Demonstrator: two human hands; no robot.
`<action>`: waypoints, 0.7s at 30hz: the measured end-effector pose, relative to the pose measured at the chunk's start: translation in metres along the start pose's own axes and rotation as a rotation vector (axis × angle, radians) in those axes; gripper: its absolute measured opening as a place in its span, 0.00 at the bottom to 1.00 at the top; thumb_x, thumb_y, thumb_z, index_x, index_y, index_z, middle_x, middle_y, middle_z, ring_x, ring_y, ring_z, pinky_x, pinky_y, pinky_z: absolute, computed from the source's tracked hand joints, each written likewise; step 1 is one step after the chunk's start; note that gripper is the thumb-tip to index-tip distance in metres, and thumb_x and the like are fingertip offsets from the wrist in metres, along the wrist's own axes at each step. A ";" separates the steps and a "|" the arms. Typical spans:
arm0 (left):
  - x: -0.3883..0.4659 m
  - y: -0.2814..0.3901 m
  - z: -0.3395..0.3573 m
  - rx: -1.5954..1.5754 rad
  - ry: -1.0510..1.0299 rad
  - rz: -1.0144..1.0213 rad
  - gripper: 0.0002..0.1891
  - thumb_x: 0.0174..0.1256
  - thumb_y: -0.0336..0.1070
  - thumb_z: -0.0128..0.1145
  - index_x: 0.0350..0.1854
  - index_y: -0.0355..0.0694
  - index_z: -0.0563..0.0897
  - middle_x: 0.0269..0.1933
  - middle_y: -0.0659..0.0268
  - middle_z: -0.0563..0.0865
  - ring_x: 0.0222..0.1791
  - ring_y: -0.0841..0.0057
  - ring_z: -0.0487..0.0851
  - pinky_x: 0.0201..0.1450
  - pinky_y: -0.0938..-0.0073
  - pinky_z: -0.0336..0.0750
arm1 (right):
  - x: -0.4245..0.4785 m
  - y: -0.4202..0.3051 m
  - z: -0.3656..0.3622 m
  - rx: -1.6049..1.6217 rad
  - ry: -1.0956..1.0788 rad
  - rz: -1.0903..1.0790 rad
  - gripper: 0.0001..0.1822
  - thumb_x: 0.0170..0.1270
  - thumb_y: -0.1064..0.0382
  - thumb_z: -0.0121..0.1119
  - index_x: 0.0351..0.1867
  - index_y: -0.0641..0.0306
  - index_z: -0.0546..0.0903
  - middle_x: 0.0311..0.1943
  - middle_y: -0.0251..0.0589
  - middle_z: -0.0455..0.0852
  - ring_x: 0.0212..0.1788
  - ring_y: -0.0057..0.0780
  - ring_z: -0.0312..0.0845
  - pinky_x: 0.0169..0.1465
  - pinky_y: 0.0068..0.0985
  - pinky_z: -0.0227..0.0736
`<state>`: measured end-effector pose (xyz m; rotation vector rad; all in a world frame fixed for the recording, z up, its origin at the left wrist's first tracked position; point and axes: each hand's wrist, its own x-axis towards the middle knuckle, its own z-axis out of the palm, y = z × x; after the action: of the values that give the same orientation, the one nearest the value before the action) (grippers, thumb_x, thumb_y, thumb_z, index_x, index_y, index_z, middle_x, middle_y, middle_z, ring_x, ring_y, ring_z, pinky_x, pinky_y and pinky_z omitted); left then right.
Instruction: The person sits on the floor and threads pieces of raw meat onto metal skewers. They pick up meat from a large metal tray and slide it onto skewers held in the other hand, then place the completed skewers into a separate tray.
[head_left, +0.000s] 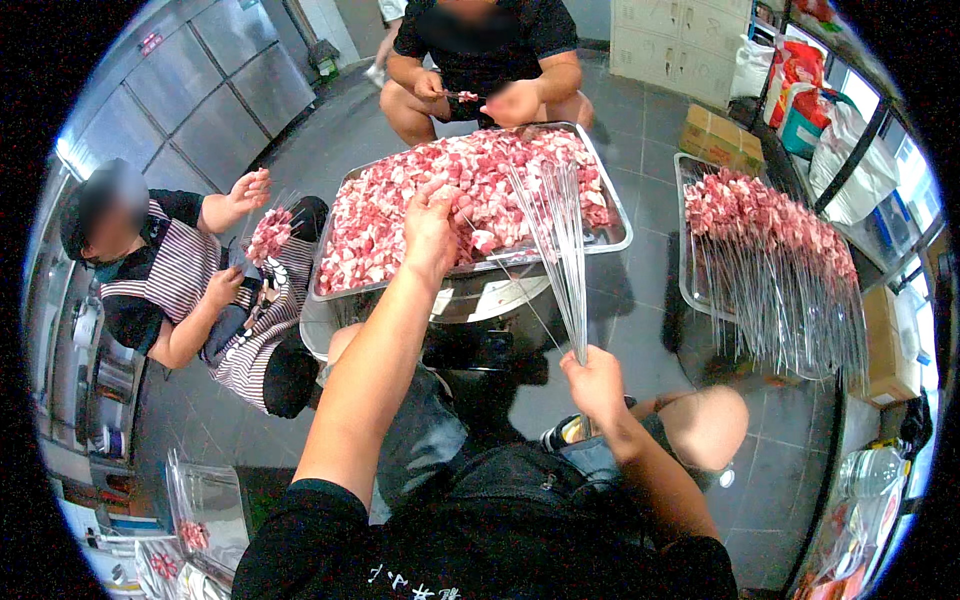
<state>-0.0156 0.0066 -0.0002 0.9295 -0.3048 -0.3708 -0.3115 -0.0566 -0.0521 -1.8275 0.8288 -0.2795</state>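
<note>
A metal tray (622, 238) heaped with diced raw meat (390, 202) lies before me. My right hand (596, 382) is closed on a fanned bundle of thin metal skewers (562, 255); they point away from me over the tray's near right edge. One single skewer (529, 300) slants out from that hand towards the upper left, with a meat piece (484, 240) near its far end. My left hand (433, 229) is over the heap beside that skewer, its fingers at some meat. Whether the fingers grip a piece is hard to tell.
A second tray (684, 277) on the right holds many loaded skewers (772, 225), their bare ends overhanging. One person (484, 45) squats across the tray; another (180, 262) in a striped apron sits left with skewered meat. A cardboard box (720, 139) stands behind the right tray.
</note>
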 end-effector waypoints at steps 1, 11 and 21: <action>-0.002 0.002 0.003 0.040 -0.001 0.007 0.14 0.68 0.25 0.51 0.55 0.37 0.71 0.40 0.60 0.81 0.35 0.74 0.81 0.38 0.76 0.81 | -0.001 -0.003 -0.001 0.003 -0.007 0.017 0.10 0.61 0.61 0.56 0.31 0.66 0.82 0.23 0.50 0.83 0.26 0.40 0.80 0.33 0.35 0.71; 0.000 0.003 0.000 0.145 -0.022 -0.041 0.21 0.67 0.22 0.48 0.63 0.35 0.65 0.38 0.58 0.82 0.31 0.74 0.82 0.35 0.76 0.81 | 0.002 0.011 0.006 -0.014 0.022 -0.027 0.11 0.61 0.59 0.55 0.32 0.66 0.81 0.24 0.51 0.83 0.28 0.42 0.80 0.35 0.36 0.71; -0.028 -0.033 0.005 0.220 -0.086 -0.133 0.18 0.69 0.29 0.49 0.60 0.33 0.67 0.38 0.59 0.83 0.31 0.76 0.83 0.32 0.75 0.80 | 0.003 -0.002 0.008 0.057 0.044 -0.061 0.10 0.61 0.60 0.55 0.31 0.65 0.81 0.21 0.47 0.82 0.25 0.37 0.80 0.31 0.34 0.71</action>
<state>-0.0487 -0.0024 -0.0269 1.1552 -0.3686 -0.5073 -0.3037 -0.0523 -0.0546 -1.8007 0.7889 -0.3798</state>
